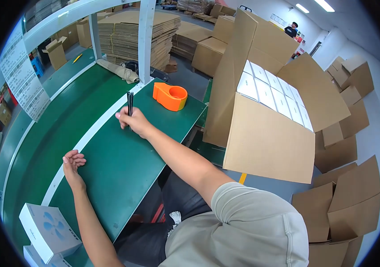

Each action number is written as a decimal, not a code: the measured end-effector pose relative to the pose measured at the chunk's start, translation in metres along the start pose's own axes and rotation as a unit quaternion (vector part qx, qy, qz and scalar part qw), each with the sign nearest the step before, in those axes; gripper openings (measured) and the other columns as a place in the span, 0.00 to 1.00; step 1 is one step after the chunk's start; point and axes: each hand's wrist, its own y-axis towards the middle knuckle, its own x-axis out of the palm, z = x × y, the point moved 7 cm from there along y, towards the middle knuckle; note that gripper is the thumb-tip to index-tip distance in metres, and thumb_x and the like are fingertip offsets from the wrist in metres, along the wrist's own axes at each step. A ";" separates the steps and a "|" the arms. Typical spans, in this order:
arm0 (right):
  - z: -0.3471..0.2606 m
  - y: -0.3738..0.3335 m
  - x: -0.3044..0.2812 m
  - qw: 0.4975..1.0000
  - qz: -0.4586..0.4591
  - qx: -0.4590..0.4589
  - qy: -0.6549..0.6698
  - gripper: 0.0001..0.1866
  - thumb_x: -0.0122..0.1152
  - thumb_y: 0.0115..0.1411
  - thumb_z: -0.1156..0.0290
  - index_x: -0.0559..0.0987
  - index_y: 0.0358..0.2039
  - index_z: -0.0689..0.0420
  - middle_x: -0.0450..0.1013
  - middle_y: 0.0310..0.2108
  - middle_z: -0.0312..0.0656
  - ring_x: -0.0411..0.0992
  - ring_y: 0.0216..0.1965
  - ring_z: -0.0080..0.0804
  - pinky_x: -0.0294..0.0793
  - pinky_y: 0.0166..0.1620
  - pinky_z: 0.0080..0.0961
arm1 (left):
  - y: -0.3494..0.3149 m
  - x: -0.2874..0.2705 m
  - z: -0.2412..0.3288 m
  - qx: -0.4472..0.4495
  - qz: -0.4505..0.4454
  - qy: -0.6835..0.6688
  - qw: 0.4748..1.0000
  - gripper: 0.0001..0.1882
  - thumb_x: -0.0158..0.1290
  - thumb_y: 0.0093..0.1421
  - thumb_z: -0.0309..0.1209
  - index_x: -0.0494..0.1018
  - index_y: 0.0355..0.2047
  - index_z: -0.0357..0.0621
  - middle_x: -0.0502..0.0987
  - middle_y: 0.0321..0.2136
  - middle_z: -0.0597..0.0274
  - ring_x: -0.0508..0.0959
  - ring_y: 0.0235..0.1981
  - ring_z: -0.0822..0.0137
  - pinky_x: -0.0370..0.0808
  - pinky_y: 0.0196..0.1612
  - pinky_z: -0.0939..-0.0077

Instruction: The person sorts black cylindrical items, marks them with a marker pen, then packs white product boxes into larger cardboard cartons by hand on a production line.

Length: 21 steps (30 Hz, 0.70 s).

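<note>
My right hand [133, 120] is closed round a narrow black object [130, 101] that stands upright above the fist; it looks like a bundle of thin dark strips, though its kind is unclear. That hand is over the green worktable [123, 164]. Near the table's white border strip, my left hand [74, 162] is open, fingers loosely bent, holding nothing. An orange tape dispenser [170, 96] lies on the table beyond my right hand. White boxes with a blue fan picture, the top one [52, 231] tilted, are at the near left, beside my left forearm.
To the right stands a large open carton [268, 138] holding rows of white boxes [274, 91]. A white post [146, 42] rises at the table's far edge. Label sheets [23, 73] hang at left. Flattened cardboard [132, 35] is stacked behind; more open cartons [354, 200] line the right. A person [291, 30] is far off.
</note>
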 end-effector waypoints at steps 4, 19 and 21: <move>0.007 -0.004 0.005 0.997 -0.008 0.071 -0.001 0.23 0.61 0.68 0.59 0.64 0.18 0.48 0.60 0.15 0.27 0.55 0.14 0.17 0.53 0.19 0.20 | -0.004 -0.006 -0.002 -0.005 0.005 0.009 1.000 0.32 0.35 0.74 0.56 0.74 0.45 0.36 0.78 0.33 0.59 0.76 0.32 0.70 0.70 0.39 0.76; -0.010 0.012 -0.005 1.000 0.029 0.008 0.002 0.17 0.56 0.70 0.60 0.69 0.25 0.54 0.62 0.18 0.31 0.62 0.19 0.22 0.65 0.26 0.22 | -0.008 0.002 0.002 -0.003 -0.019 0.010 1.000 0.35 0.29 0.74 0.57 0.75 0.44 0.38 0.79 0.33 0.59 0.77 0.32 0.70 0.71 0.39 0.76; -0.005 0.012 -0.013 0.999 -0.003 0.032 0.024 0.17 0.56 0.70 0.60 0.70 0.26 0.54 0.62 0.18 0.32 0.63 0.20 0.23 0.66 0.27 0.23 | -0.009 0.000 0.001 -0.006 -0.011 0.010 1.000 0.35 0.29 0.74 0.57 0.75 0.44 0.38 0.79 0.33 0.59 0.76 0.32 0.70 0.71 0.39 0.76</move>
